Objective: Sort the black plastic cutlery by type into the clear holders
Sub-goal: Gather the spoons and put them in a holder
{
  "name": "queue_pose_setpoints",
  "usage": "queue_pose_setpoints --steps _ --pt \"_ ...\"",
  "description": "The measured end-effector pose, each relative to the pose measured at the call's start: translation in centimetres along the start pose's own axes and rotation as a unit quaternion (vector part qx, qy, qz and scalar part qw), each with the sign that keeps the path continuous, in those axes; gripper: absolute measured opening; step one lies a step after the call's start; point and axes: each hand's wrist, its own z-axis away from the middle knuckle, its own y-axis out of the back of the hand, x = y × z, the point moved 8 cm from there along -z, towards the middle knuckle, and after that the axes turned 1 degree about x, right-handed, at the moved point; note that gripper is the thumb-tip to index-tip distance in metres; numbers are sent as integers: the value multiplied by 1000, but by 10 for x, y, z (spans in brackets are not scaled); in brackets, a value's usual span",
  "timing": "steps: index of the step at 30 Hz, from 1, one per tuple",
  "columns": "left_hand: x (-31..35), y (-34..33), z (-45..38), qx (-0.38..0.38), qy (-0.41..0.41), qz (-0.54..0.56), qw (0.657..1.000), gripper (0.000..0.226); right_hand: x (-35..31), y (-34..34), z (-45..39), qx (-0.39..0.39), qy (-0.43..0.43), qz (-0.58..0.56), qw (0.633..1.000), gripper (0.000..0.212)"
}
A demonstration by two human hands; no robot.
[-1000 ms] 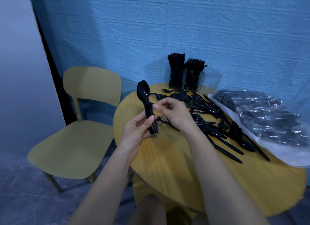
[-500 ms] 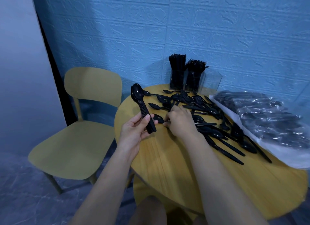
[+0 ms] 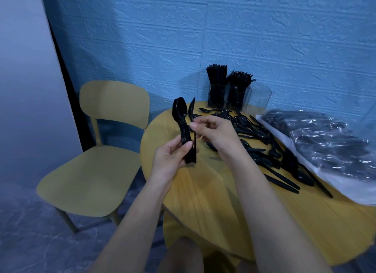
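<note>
My left hand [image 3: 172, 160] grips a stack of black spoons [image 3: 180, 114] by the handles, bowls pointing up. My right hand [image 3: 213, 133] pinches one more black spoon [image 3: 191, 109] and holds it upright against the right side of that stack. Loose black spoons [image 3: 264, 150] lie scattered over the round yellow table [image 3: 203, 201]. At the table's far edge stand clear holders: one with knives [image 3: 216, 83], one with forks [image 3: 238, 87], and a third clear holder [image 3: 258, 99] that looks empty.
A clear plastic bag of wrapped black cutlery [image 3: 329, 144] lies on the table's right side. A yellow chair [image 3: 95, 160] stands left of the table. A blue textured wall is right behind the holders.
My right hand lifted one spoon off the table pile and brought it up beside the stack in my left hand. The left hand turned the stack more upright.
</note>
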Motion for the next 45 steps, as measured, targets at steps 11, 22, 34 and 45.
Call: queue_pose_setpoints --steps 11,22,34,45 --pt "-6 -21 3 -33 28 -11 999 29 3 11 5 -2 -8 41 999 16" --pt "-25 -61 13 -50 71 31 996 18 20 124 45 41 -52 400 914 5" --pt "-22 -62 18 -60 70 9 996 24 36 101 50 21 95 519 849 24" --pt "-26 -63 18 -61 90 17 994 22 -3 122 64 221 127 44 966 17"
